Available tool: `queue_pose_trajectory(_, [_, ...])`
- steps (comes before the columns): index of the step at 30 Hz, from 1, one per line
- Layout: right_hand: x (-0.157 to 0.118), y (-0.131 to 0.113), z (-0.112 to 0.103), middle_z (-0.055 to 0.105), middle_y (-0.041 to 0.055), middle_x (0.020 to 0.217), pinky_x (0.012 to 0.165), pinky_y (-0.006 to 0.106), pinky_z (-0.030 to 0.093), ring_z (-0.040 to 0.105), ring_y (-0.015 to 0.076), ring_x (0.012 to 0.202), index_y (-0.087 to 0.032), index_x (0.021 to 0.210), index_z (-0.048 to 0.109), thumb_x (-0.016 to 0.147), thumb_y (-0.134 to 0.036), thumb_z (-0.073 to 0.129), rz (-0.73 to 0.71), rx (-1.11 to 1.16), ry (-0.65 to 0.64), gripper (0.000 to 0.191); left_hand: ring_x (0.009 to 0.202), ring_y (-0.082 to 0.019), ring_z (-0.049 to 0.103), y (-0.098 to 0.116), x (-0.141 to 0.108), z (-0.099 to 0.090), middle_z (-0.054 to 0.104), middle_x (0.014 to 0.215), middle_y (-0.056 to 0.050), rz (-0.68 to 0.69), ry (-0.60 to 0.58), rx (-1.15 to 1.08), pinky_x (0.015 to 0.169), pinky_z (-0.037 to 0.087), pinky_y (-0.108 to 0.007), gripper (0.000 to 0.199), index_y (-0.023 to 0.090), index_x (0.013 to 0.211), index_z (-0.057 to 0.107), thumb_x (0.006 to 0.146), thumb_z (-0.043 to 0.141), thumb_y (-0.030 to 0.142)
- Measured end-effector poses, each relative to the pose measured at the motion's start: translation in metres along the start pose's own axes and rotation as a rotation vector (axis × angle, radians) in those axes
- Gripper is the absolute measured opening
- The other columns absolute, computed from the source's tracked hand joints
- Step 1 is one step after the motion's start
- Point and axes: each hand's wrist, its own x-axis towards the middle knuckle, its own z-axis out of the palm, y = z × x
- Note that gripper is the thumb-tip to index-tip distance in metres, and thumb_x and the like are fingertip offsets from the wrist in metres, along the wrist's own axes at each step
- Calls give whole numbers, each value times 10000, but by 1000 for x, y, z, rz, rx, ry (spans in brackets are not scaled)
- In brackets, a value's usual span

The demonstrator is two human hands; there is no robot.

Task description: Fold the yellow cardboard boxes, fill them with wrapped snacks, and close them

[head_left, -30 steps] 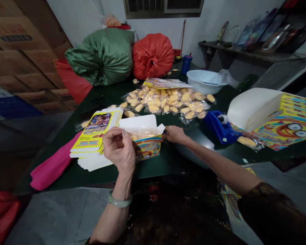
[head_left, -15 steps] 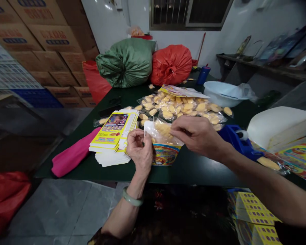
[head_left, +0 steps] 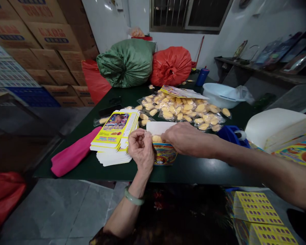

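Observation:
A small colourful carton (head_left: 165, 153) stands on the table with its white flap (head_left: 159, 127) raised at the back. My left hand (head_left: 142, 148) is closed at the carton's left edge, thumb and forefinger pinching a thin white side flap. My right hand (head_left: 181, 137) is at the carton's mouth, fingers curled down against a yellow piece in clear wrap (head_left: 157, 139). Its fingertips are partly hidden inside. Just left of my left hand lies a stack of flat yellow-and-white cartons (head_left: 113, 131). Beyond the carton spreads a heap of wrapped yellow pieces (head_left: 178, 107).
A blue tape dispenser (head_left: 231, 134) sits right of my right forearm, near a larger open display box (head_left: 293, 146). Behind are a white basin (head_left: 221, 93), a green sack (head_left: 127, 63) and a red sack (head_left: 172, 66). A pink cloth bundle (head_left: 75, 153) lies at the left edge.
My right hand has moved left and down, bringing the wrapped yellow piece from above the carton into its mouth. The raised white flap now shows more fully. My left hand stays at the carton's edge.

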Motion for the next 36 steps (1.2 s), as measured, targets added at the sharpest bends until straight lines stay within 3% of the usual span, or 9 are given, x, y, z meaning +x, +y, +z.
queue_pose_trajectory(4, [13,-2,-12,671,93,718,498,254,263,524,145,574,-117,834,689,730,-96,571,-98,-3,-261,159,835,-117,582,0,-5,-7,585,900,-27,192,-32,68,734,475,-255,76,185,931,568,877,549,235])
queue_pose_trajectory(7, [16,0,-7,683,76,734,510,250,338,566,156,599,-129,855,694,728,-57,563,-84,106,-252,196,902,-139,553,0,-2,-11,570,872,-28,371,-135,224,806,458,-297,95,185,848,621,884,534,184])
queue_pose_trajectory(11, [-7,6,26,697,80,989,757,297,481,637,179,895,-162,990,665,838,-97,462,-14,428,487,262,847,-136,539,-3,4,-9,535,824,-22,435,-144,287,747,451,-288,118,177,742,640,849,590,173])
queue_pose_trajectory(14, [-32,10,56,681,86,997,678,280,516,651,147,788,-168,1039,621,870,-179,483,290,684,1026,219,875,-133,547,-5,5,-7,546,895,-42,346,-148,247,751,458,-281,182,177,788,686,888,536,202])
queue_pose_trajectory(19, [-48,16,84,608,7,663,407,217,389,530,100,479,-157,897,609,849,-300,576,494,1132,983,155,949,-150,574,-5,5,-10,575,946,-51,251,-183,210,805,477,-295,194,186,873,712,896,526,233])
queue_pose_trajectory(23, [-43,4,77,646,66,905,595,250,473,609,126,705,-164,969,633,879,-181,522,331,593,1186,145,937,-149,577,-5,6,-12,592,880,-38,251,-221,230,799,479,-293,161,187,850,699,882,545,223])
queue_pose_trajectory(27, [-33,-19,57,636,108,1163,635,290,470,648,190,855,-156,1119,596,935,-202,414,207,173,722,263,932,-146,574,-5,6,-12,592,866,-36,257,-216,240,806,474,-294,161,185,847,685,888,534,224])
queue_pose_trajectory(31, [-26,-28,31,640,116,1135,544,296,372,640,225,771,-154,1121,569,955,-365,386,299,167,175,325,928,-143,580,-3,4,-13,590,912,-41,251,-211,230,807,477,-292,171,191,840,680,892,526,245])
queue_pose_trajectory(36, [-22,-7,7,672,101,931,609,267,366,607,197,788,-143,964,582,902,-406,470,156,425,-47,292,961,-153,591,-2,-3,-14,616,925,-49,210,-224,213,846,478,-299,152,189,894,648,896,517,266])
